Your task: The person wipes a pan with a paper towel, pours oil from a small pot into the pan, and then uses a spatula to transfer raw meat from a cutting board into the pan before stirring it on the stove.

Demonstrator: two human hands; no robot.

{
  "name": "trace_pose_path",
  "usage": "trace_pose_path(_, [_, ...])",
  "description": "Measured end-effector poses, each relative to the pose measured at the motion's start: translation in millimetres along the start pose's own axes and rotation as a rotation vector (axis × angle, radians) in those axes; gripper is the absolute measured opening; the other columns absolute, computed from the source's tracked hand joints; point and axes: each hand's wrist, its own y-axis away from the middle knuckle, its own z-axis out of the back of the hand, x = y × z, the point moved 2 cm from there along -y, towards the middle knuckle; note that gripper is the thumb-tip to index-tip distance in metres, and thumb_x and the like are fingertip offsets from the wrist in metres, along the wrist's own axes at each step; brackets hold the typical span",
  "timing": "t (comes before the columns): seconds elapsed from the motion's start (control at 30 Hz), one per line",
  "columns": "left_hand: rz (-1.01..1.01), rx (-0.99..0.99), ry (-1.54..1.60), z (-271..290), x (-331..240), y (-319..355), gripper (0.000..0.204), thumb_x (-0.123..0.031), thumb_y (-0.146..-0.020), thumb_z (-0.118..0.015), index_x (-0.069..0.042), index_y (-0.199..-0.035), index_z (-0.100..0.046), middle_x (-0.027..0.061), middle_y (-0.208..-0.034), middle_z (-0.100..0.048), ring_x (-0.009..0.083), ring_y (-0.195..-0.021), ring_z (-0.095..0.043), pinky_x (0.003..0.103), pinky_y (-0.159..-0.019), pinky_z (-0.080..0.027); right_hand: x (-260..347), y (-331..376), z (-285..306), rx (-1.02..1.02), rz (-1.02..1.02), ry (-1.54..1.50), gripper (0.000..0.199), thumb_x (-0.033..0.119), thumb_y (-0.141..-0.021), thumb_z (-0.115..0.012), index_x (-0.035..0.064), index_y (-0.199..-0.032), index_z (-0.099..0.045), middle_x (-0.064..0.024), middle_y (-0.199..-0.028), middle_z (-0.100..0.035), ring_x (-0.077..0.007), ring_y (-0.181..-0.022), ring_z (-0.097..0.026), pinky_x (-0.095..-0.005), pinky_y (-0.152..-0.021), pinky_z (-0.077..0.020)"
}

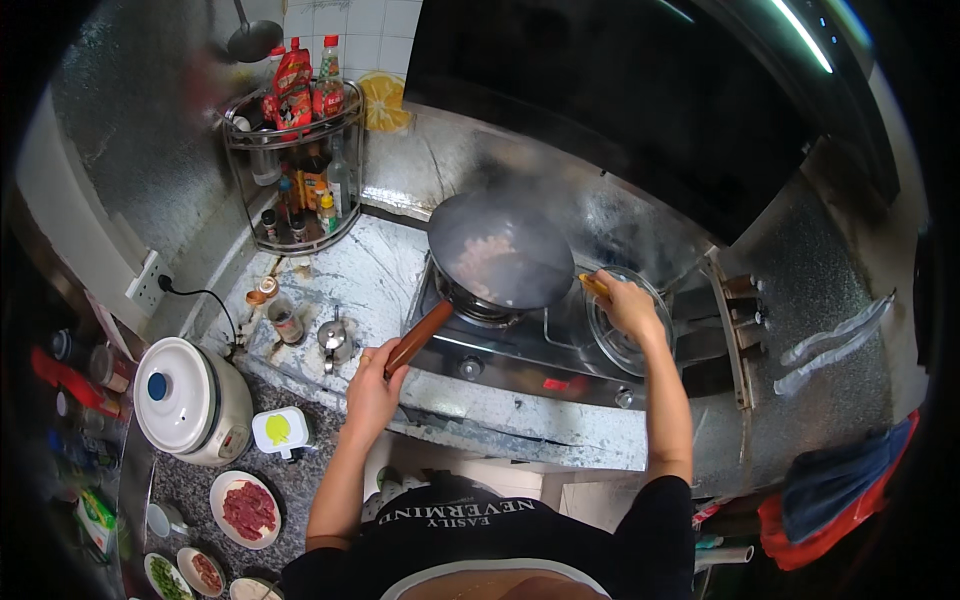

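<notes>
Wok [500,255]: dark, round, deep, sitting level on the left burner of the steel stove [540,345]. Pale pinkish pieces of food lie in its bowl; faint steam above (contents blurred).

Wok handle [420,338]: reddish-brown, straight, slanting down from the wok's near-left rim out past the stove's front edge. Its end sits inside the left hand [372,385].

Yellow-orange utensil handle [594,286]: short visible stub at the wok's right rim, over the stove, gripped by the right hand [630,308]; its working end can't be made out.

Wok [500,255] on stove [560,350], rice cooker [190,400] seemingly left.
</notes>
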Motion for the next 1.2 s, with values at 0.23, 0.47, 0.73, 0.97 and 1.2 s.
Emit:
trace_pose_path(0.23, [0.0,-0.001,-0.019,0,2,-1,0.034,-0.012,-0.076,-0.058,-0.011,-0.109,-0.049,0.0101,-0.088,-0.051,0.0283,-0.073,-0.055,0.035,-0.063,-0.044,22,-6,-82,-0.135,-0.024,-0.117,0.031,0.011,-0.078,-0.049,0.017,-0.107,-0.038,-0.0167,-0.082,-0.056,-0.0371,-0.075,-0.056,-0.0479,-0.059,-0.0428])
trace_pose_path(0.47, [0.027,-0.001,-0.015,2,6,3,0.035,-0.012,-0.076,-0.058,-0.011,-0.109,-0.048,0.0103,-0.089,-0.05,0.0285,-0.073,-0.055,0.035,-0.063,-0.044,26,66,33,-0.014,0.038,0.026,0.031,0.012,-0.074,-0.054,0.0198,-0.103,-0.048,-0.009,-0.08,-0.059,-0.029,-0.074,-0.058,-0.04,-0.059,-0.0443])
trace_pose_path(0.73, [0.035,0.026,0.009,-2,5,1,0.035,-0.012,-0.076,-0.058,-0.012,-0.11,-0.048,0.0104,-0.09,-0.05,0.0287,-0.075,-0.055,0.035,-0.065,-0.044,27,4,-37,-0.147,0.049,-0.009,0.03,0.013,-0.076,-0.051,0.0189,-0.105,-0.043,-0.0126,-0.078,-0.057,-0.0342,-0.07,-0.057,-0.0439,-0.056,-0.0441])
trace_pose_path(0.97, [0.025,0.005,-0.014,0,8,0,0.035,-0.011,-0.076,-0.058,-0.012,-0.109,-0.048,0.0101,-0.09,-0.05,0.0279,-0.074,-0.055,0.035,-0.064,-0.044,31,4,-76,-0.092,0.101,-0.275,0.031,0.013,-0.078,-0.051,0.0143,-0.107,-0.041,-0.018,-0.084,-0.058,-0.0381,-0.078,-0.054,-0.0466,-0.062,-0.0429])
trace_pose_path(1.2, [0.035,0.007,-0.001,2,4,2,0.035,-0.011,-0.076,-0.058,-0.01,-0.11,-0.048,0.0098,-0.089,-0.05,0.0265,-0.073,-0.055,0.034,-0.064,-0.044,18,63,57,0.024,0.056,0.066,0.029,0.01,-0.075,-0.053,0.0194,-0.101,-0.048,-0.009,-0.078,-0.06,-0.0297,-0.074,-0.057,-0.0396,-0.059,-0.0436])
